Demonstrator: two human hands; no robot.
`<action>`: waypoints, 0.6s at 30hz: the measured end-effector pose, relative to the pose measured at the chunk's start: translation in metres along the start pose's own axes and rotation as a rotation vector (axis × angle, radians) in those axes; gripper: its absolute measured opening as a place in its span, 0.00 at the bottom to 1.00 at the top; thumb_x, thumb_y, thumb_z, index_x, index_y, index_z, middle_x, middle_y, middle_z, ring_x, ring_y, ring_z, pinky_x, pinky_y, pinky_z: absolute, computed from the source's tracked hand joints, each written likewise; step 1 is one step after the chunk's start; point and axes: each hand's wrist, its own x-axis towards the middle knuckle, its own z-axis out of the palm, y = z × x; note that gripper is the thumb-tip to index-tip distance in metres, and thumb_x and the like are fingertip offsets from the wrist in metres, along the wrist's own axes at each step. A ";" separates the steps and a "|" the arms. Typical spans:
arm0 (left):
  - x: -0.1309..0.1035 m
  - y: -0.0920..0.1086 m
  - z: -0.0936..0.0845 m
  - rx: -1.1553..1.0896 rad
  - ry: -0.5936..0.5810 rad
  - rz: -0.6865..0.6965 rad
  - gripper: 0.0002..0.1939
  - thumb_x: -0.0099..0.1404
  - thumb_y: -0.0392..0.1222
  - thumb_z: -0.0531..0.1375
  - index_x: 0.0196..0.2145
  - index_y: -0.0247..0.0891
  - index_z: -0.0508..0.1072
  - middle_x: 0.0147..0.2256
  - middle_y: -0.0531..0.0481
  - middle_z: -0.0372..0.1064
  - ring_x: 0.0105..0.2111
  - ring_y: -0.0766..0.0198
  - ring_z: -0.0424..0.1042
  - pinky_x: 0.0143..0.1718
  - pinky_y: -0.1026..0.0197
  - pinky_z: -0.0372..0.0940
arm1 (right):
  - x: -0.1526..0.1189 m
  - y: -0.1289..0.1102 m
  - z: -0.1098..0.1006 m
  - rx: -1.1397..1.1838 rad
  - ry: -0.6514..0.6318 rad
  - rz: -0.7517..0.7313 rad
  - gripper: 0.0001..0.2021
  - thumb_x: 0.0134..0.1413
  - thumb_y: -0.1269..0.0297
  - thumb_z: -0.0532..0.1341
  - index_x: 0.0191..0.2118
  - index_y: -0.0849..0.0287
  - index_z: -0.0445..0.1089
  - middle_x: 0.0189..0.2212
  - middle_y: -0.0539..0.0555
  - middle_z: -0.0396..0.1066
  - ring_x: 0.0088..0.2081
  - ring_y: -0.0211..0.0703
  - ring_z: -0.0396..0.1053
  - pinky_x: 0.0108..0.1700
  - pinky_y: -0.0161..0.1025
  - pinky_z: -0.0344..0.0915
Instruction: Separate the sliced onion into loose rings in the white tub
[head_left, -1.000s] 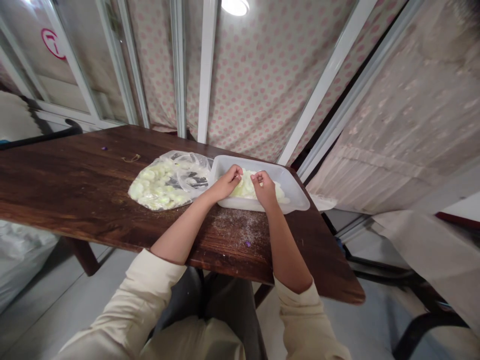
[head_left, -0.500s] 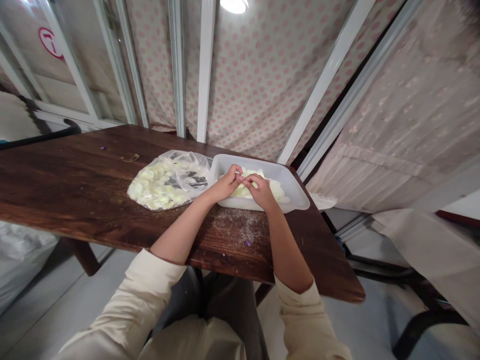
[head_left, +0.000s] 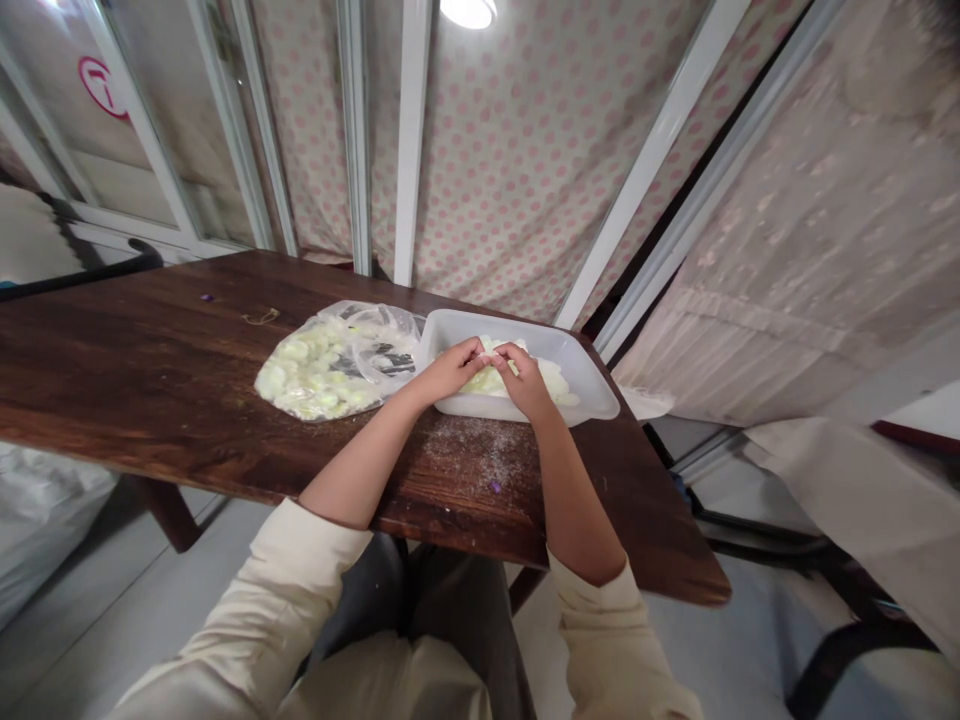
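My left hand [head_left: 454, 368] and my right hand [head_left: 523, 381] meet over a translucent white plastic tub [head_left: 600, 392]. The fingers of both are pinched together, thumbs nearly touching, around a small pale piece [head_left: 490, 345]. Its exact kind is too small to make out. Beneath them in the tub lies a heap of pale yellow-white, petal-like pieces [head_left: 553, 380], partly hidden by my hands. Left of the tub, close to my left wrist, a clear plastic bag [head_left: 386, 360] lies on its side, holding many pale green-yellow pieces [head_left: 315, 375] of similar look.
White grains [head_left: 480, 452] and a purple scrap [head_left: 496, 487] lie on the dark wooden table [head_left: 150, 350]. Farther left are a thin loop of band [head_left: 260, 317] and another purple scrap [head_left: 207, 297]. Dotted curtains behind white frames [head_left: 411, 140] rise beyond the far edge.
My fingertips have come down slightly and drawn closer together over the tub, and a pale piece now shows between them. The bag and tub have not moved.
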 end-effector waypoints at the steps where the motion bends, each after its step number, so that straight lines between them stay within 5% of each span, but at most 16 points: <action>1: 0.000 0.000 0.000 0.009 0.000 -0.010 0.14 0.63 0.50 0.48 0.27 0.37 0.57 0.24 0.56 0.51 0.26 0.69 0.53 0.29 0.66 0.51 | 0.000 0.000 0.000 0.022 0.002 0.000 0.11 0.55 0.56 0.52 0.30 0.56 0.64 0.30 0.50 0.66 0.36 0.40 0.62 0.41 0.38 0.57; 12: 0.002 -0.003 0.001 0.021 0.002 -0.027 0.16 0.61 0.51 0.49 0.24 0.37 0.55 0.22 0.56 0.49 0.25 0.70 0.51 0.26 0.66 0.48 | 0.000 0.002 0.002 0.000 0.060 0.019 0.13 0.55 0.57 0.52 0.23 0.57 0.60 0.23 0.48 0.59 0.30 0.38 0.59 0.36 0.36 0.55; 18: 0.002 0.000 0.000 0.007 0.053 -0.078 0.16 0.60 0.51 0.51 0.23 0.36 0.57 0.21 0.56 0.49 0.23 0.70 0.51 0.26 0.65 0.48 | -0.001 0.003 0.000 -0.018 0.202 0.148 0.14 0.56 0.57 0.50 0.22 0.57 0.56 0.19 0.47 0.54 0.25 0.37 0.54 0.32 0.35 0.54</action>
